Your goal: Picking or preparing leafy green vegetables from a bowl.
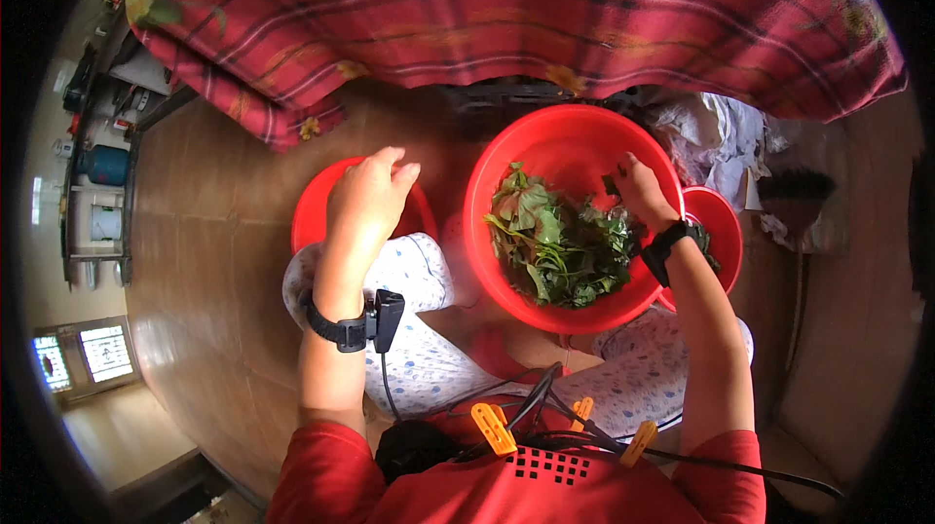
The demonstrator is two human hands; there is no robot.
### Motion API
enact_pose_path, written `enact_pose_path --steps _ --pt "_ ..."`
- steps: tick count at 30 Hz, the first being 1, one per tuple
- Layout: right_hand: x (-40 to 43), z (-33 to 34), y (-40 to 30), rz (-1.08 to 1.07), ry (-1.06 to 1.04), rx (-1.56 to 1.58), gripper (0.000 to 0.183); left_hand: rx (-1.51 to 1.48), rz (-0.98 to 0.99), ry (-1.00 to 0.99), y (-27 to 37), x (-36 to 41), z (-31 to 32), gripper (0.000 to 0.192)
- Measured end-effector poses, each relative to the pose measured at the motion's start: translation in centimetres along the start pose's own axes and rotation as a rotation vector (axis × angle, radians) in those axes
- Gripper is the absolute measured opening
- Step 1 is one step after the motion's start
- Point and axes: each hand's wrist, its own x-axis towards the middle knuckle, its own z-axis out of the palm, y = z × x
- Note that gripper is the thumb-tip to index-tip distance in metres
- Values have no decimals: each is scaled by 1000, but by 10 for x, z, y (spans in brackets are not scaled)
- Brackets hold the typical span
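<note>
A large red plastic basin (478, 246) stands before me with a heap of leafy greens (562, 246) in it. My right hand (643, 188) is over the basin's right inner side, a small dark green leaf (611, 184) between its fingertips. Above a smaller red plastic container (310, 210) on the left, my left hand (376, 191) is raised with thumb and fingers a little apart and nothing visible between them; part of that container is hidden by the hand and my knee. Another small red container (730, 232), partly behind my right wrist, holds dark green leaves (707, 243).
A red plaid blanket (511, 20) hangs across the far side. White plastic bags (708, 129) and a broom (796, 195) lie at the right. Shelves with a blue container (106, 164) line the left. Black cables (540, 396) with orange clips (494, 427) cross my lap.
</note>
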Motion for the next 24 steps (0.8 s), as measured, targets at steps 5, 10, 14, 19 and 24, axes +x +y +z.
enact_pose_path --steps 5,10,14,19,24 --pt "-4 42 16 -517 -16 -72 43 16 28 120 11 1 -16 34" --pt "-7 33 -9 -239 -204 114 20 -115 74 100 19 2 -14 32" --pt "-10 18 -30 68 -337 537 19 -54 129 115 22 -5 2 30" --pt "-8 21 40 -352 -59 -313 17 8 322 -267 81 -23 53 21" --pt "-31 -24 -40 50 -189 564 13 -124 434 -342 81 -25 100 21"
